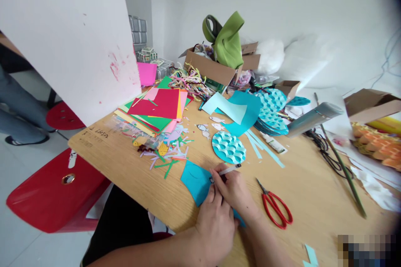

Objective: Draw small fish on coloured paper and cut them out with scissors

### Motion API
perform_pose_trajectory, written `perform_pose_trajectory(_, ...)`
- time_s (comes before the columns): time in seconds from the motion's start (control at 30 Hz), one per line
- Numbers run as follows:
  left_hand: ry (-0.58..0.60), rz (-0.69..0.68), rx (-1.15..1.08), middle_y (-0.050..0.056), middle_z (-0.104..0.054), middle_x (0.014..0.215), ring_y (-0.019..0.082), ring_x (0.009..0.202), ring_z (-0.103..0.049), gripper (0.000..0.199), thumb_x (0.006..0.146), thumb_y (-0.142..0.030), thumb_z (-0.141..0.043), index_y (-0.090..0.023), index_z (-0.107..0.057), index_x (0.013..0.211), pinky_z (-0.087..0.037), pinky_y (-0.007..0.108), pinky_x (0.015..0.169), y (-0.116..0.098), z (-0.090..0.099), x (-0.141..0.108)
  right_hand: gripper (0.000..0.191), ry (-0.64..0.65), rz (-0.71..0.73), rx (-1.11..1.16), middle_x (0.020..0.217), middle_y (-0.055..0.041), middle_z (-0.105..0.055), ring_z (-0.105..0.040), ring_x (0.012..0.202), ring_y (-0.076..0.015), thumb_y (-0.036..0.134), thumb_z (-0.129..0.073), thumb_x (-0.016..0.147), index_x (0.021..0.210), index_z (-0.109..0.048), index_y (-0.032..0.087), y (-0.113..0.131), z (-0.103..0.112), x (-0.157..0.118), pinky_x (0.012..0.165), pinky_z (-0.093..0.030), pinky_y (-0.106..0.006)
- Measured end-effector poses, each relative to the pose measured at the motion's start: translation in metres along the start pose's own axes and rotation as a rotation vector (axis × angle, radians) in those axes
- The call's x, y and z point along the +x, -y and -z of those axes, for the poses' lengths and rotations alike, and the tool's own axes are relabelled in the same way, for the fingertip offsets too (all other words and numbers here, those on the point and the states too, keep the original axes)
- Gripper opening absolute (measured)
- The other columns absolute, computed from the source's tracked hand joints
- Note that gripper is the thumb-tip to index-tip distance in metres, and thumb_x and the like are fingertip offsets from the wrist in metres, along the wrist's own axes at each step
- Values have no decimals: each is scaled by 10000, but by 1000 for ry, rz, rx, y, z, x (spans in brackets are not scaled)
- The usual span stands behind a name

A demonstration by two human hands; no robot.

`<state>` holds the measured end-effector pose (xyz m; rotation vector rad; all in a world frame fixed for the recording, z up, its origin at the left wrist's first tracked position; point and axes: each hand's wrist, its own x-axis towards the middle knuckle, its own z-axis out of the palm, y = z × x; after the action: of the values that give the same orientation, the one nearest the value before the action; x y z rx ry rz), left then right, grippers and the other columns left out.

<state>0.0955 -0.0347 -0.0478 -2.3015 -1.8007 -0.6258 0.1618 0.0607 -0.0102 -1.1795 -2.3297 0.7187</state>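
In our right hand (234, 187) we grasp a slim, pale pen (229, 170) with a dark end, over a cut sheet of blue paper (196, 177) lying by the near edge of the wooden tabletop (140, 187). Our left hand (216, 221) rests on the sheet; its palm is hidden, so we cannot tell whether it grips. Red-handled metal scissors (277, 207) lie right of our hands, and a round, wavy-patterned blue paper disc (229, 147) lies farther from that edge.
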Motion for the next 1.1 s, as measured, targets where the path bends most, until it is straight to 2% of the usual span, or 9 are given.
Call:
perform_pose_trajectory(0.67,18,4,-20,130,-609,1310,332,1291,-439,579,903,-471,-574,-87,-568,1336,-304,446,1086,-1,-2,0,295,19,15,20,606,-5,-597,-560,530,-151,370,-465,962,728,-555,215,-1,-1,-2,530,-423,-269)
perform_pose_trajectory(0.73,8,13,-18,138,-603,1315,332,1286,-445,569,897,-468,-579,-81,-585,1315,-324,442,1067,-1,-2,0,299,-61,-14,96,605,-8,-608,-567,523,-151,393,-486,953,734,-575,210,0,0,-3,518,-434,-265)
perform_pose_trajectory(0.9,61,-49,32,204,-603,1278,332,1186,-532,483,941,-383,-498,-11,-632,1217,-378,446,1006,6,2,6,322,-424,-145,327,539,21,-554,-524,451,-132,494,-598,879,765,-586,193,4,14,-4,431,-418,-242)
perform_pose_trajectory(0.97,154,-128,3,209,-619,1235,318,1136,-565,443,932,-293,-484,-2,-604,1243,-403,439,982,14,12,14,331,-539,-169,416,527,40,-530,-502,429,-116,510,-642,845,785,-568,194,7,25,-6,397,-396,-222)
perform_pose_trajectory(1.03,305,-190,-73,188,-657,1135,288,1047,-608,451,918,-225,-466,-9,-543,1307,-444,421,932,26,28,28,334,-634,-184,479,536,44,-538,-496,426,-104,504,-685,815,797,-561,194,11,38,-11,381,-383,-203)
perform_pose_trajectory(1.1,460,-214,-111,168,-670,1113,277,1048,-618,535,918,-129,-395,-32,-375,1444,-455,415,919,40,45,47,331,-694,-211,512,520,48,-540,-481,413,-94,485,-718,797,792,-566,191,17,48,-22,369,-370,-189)
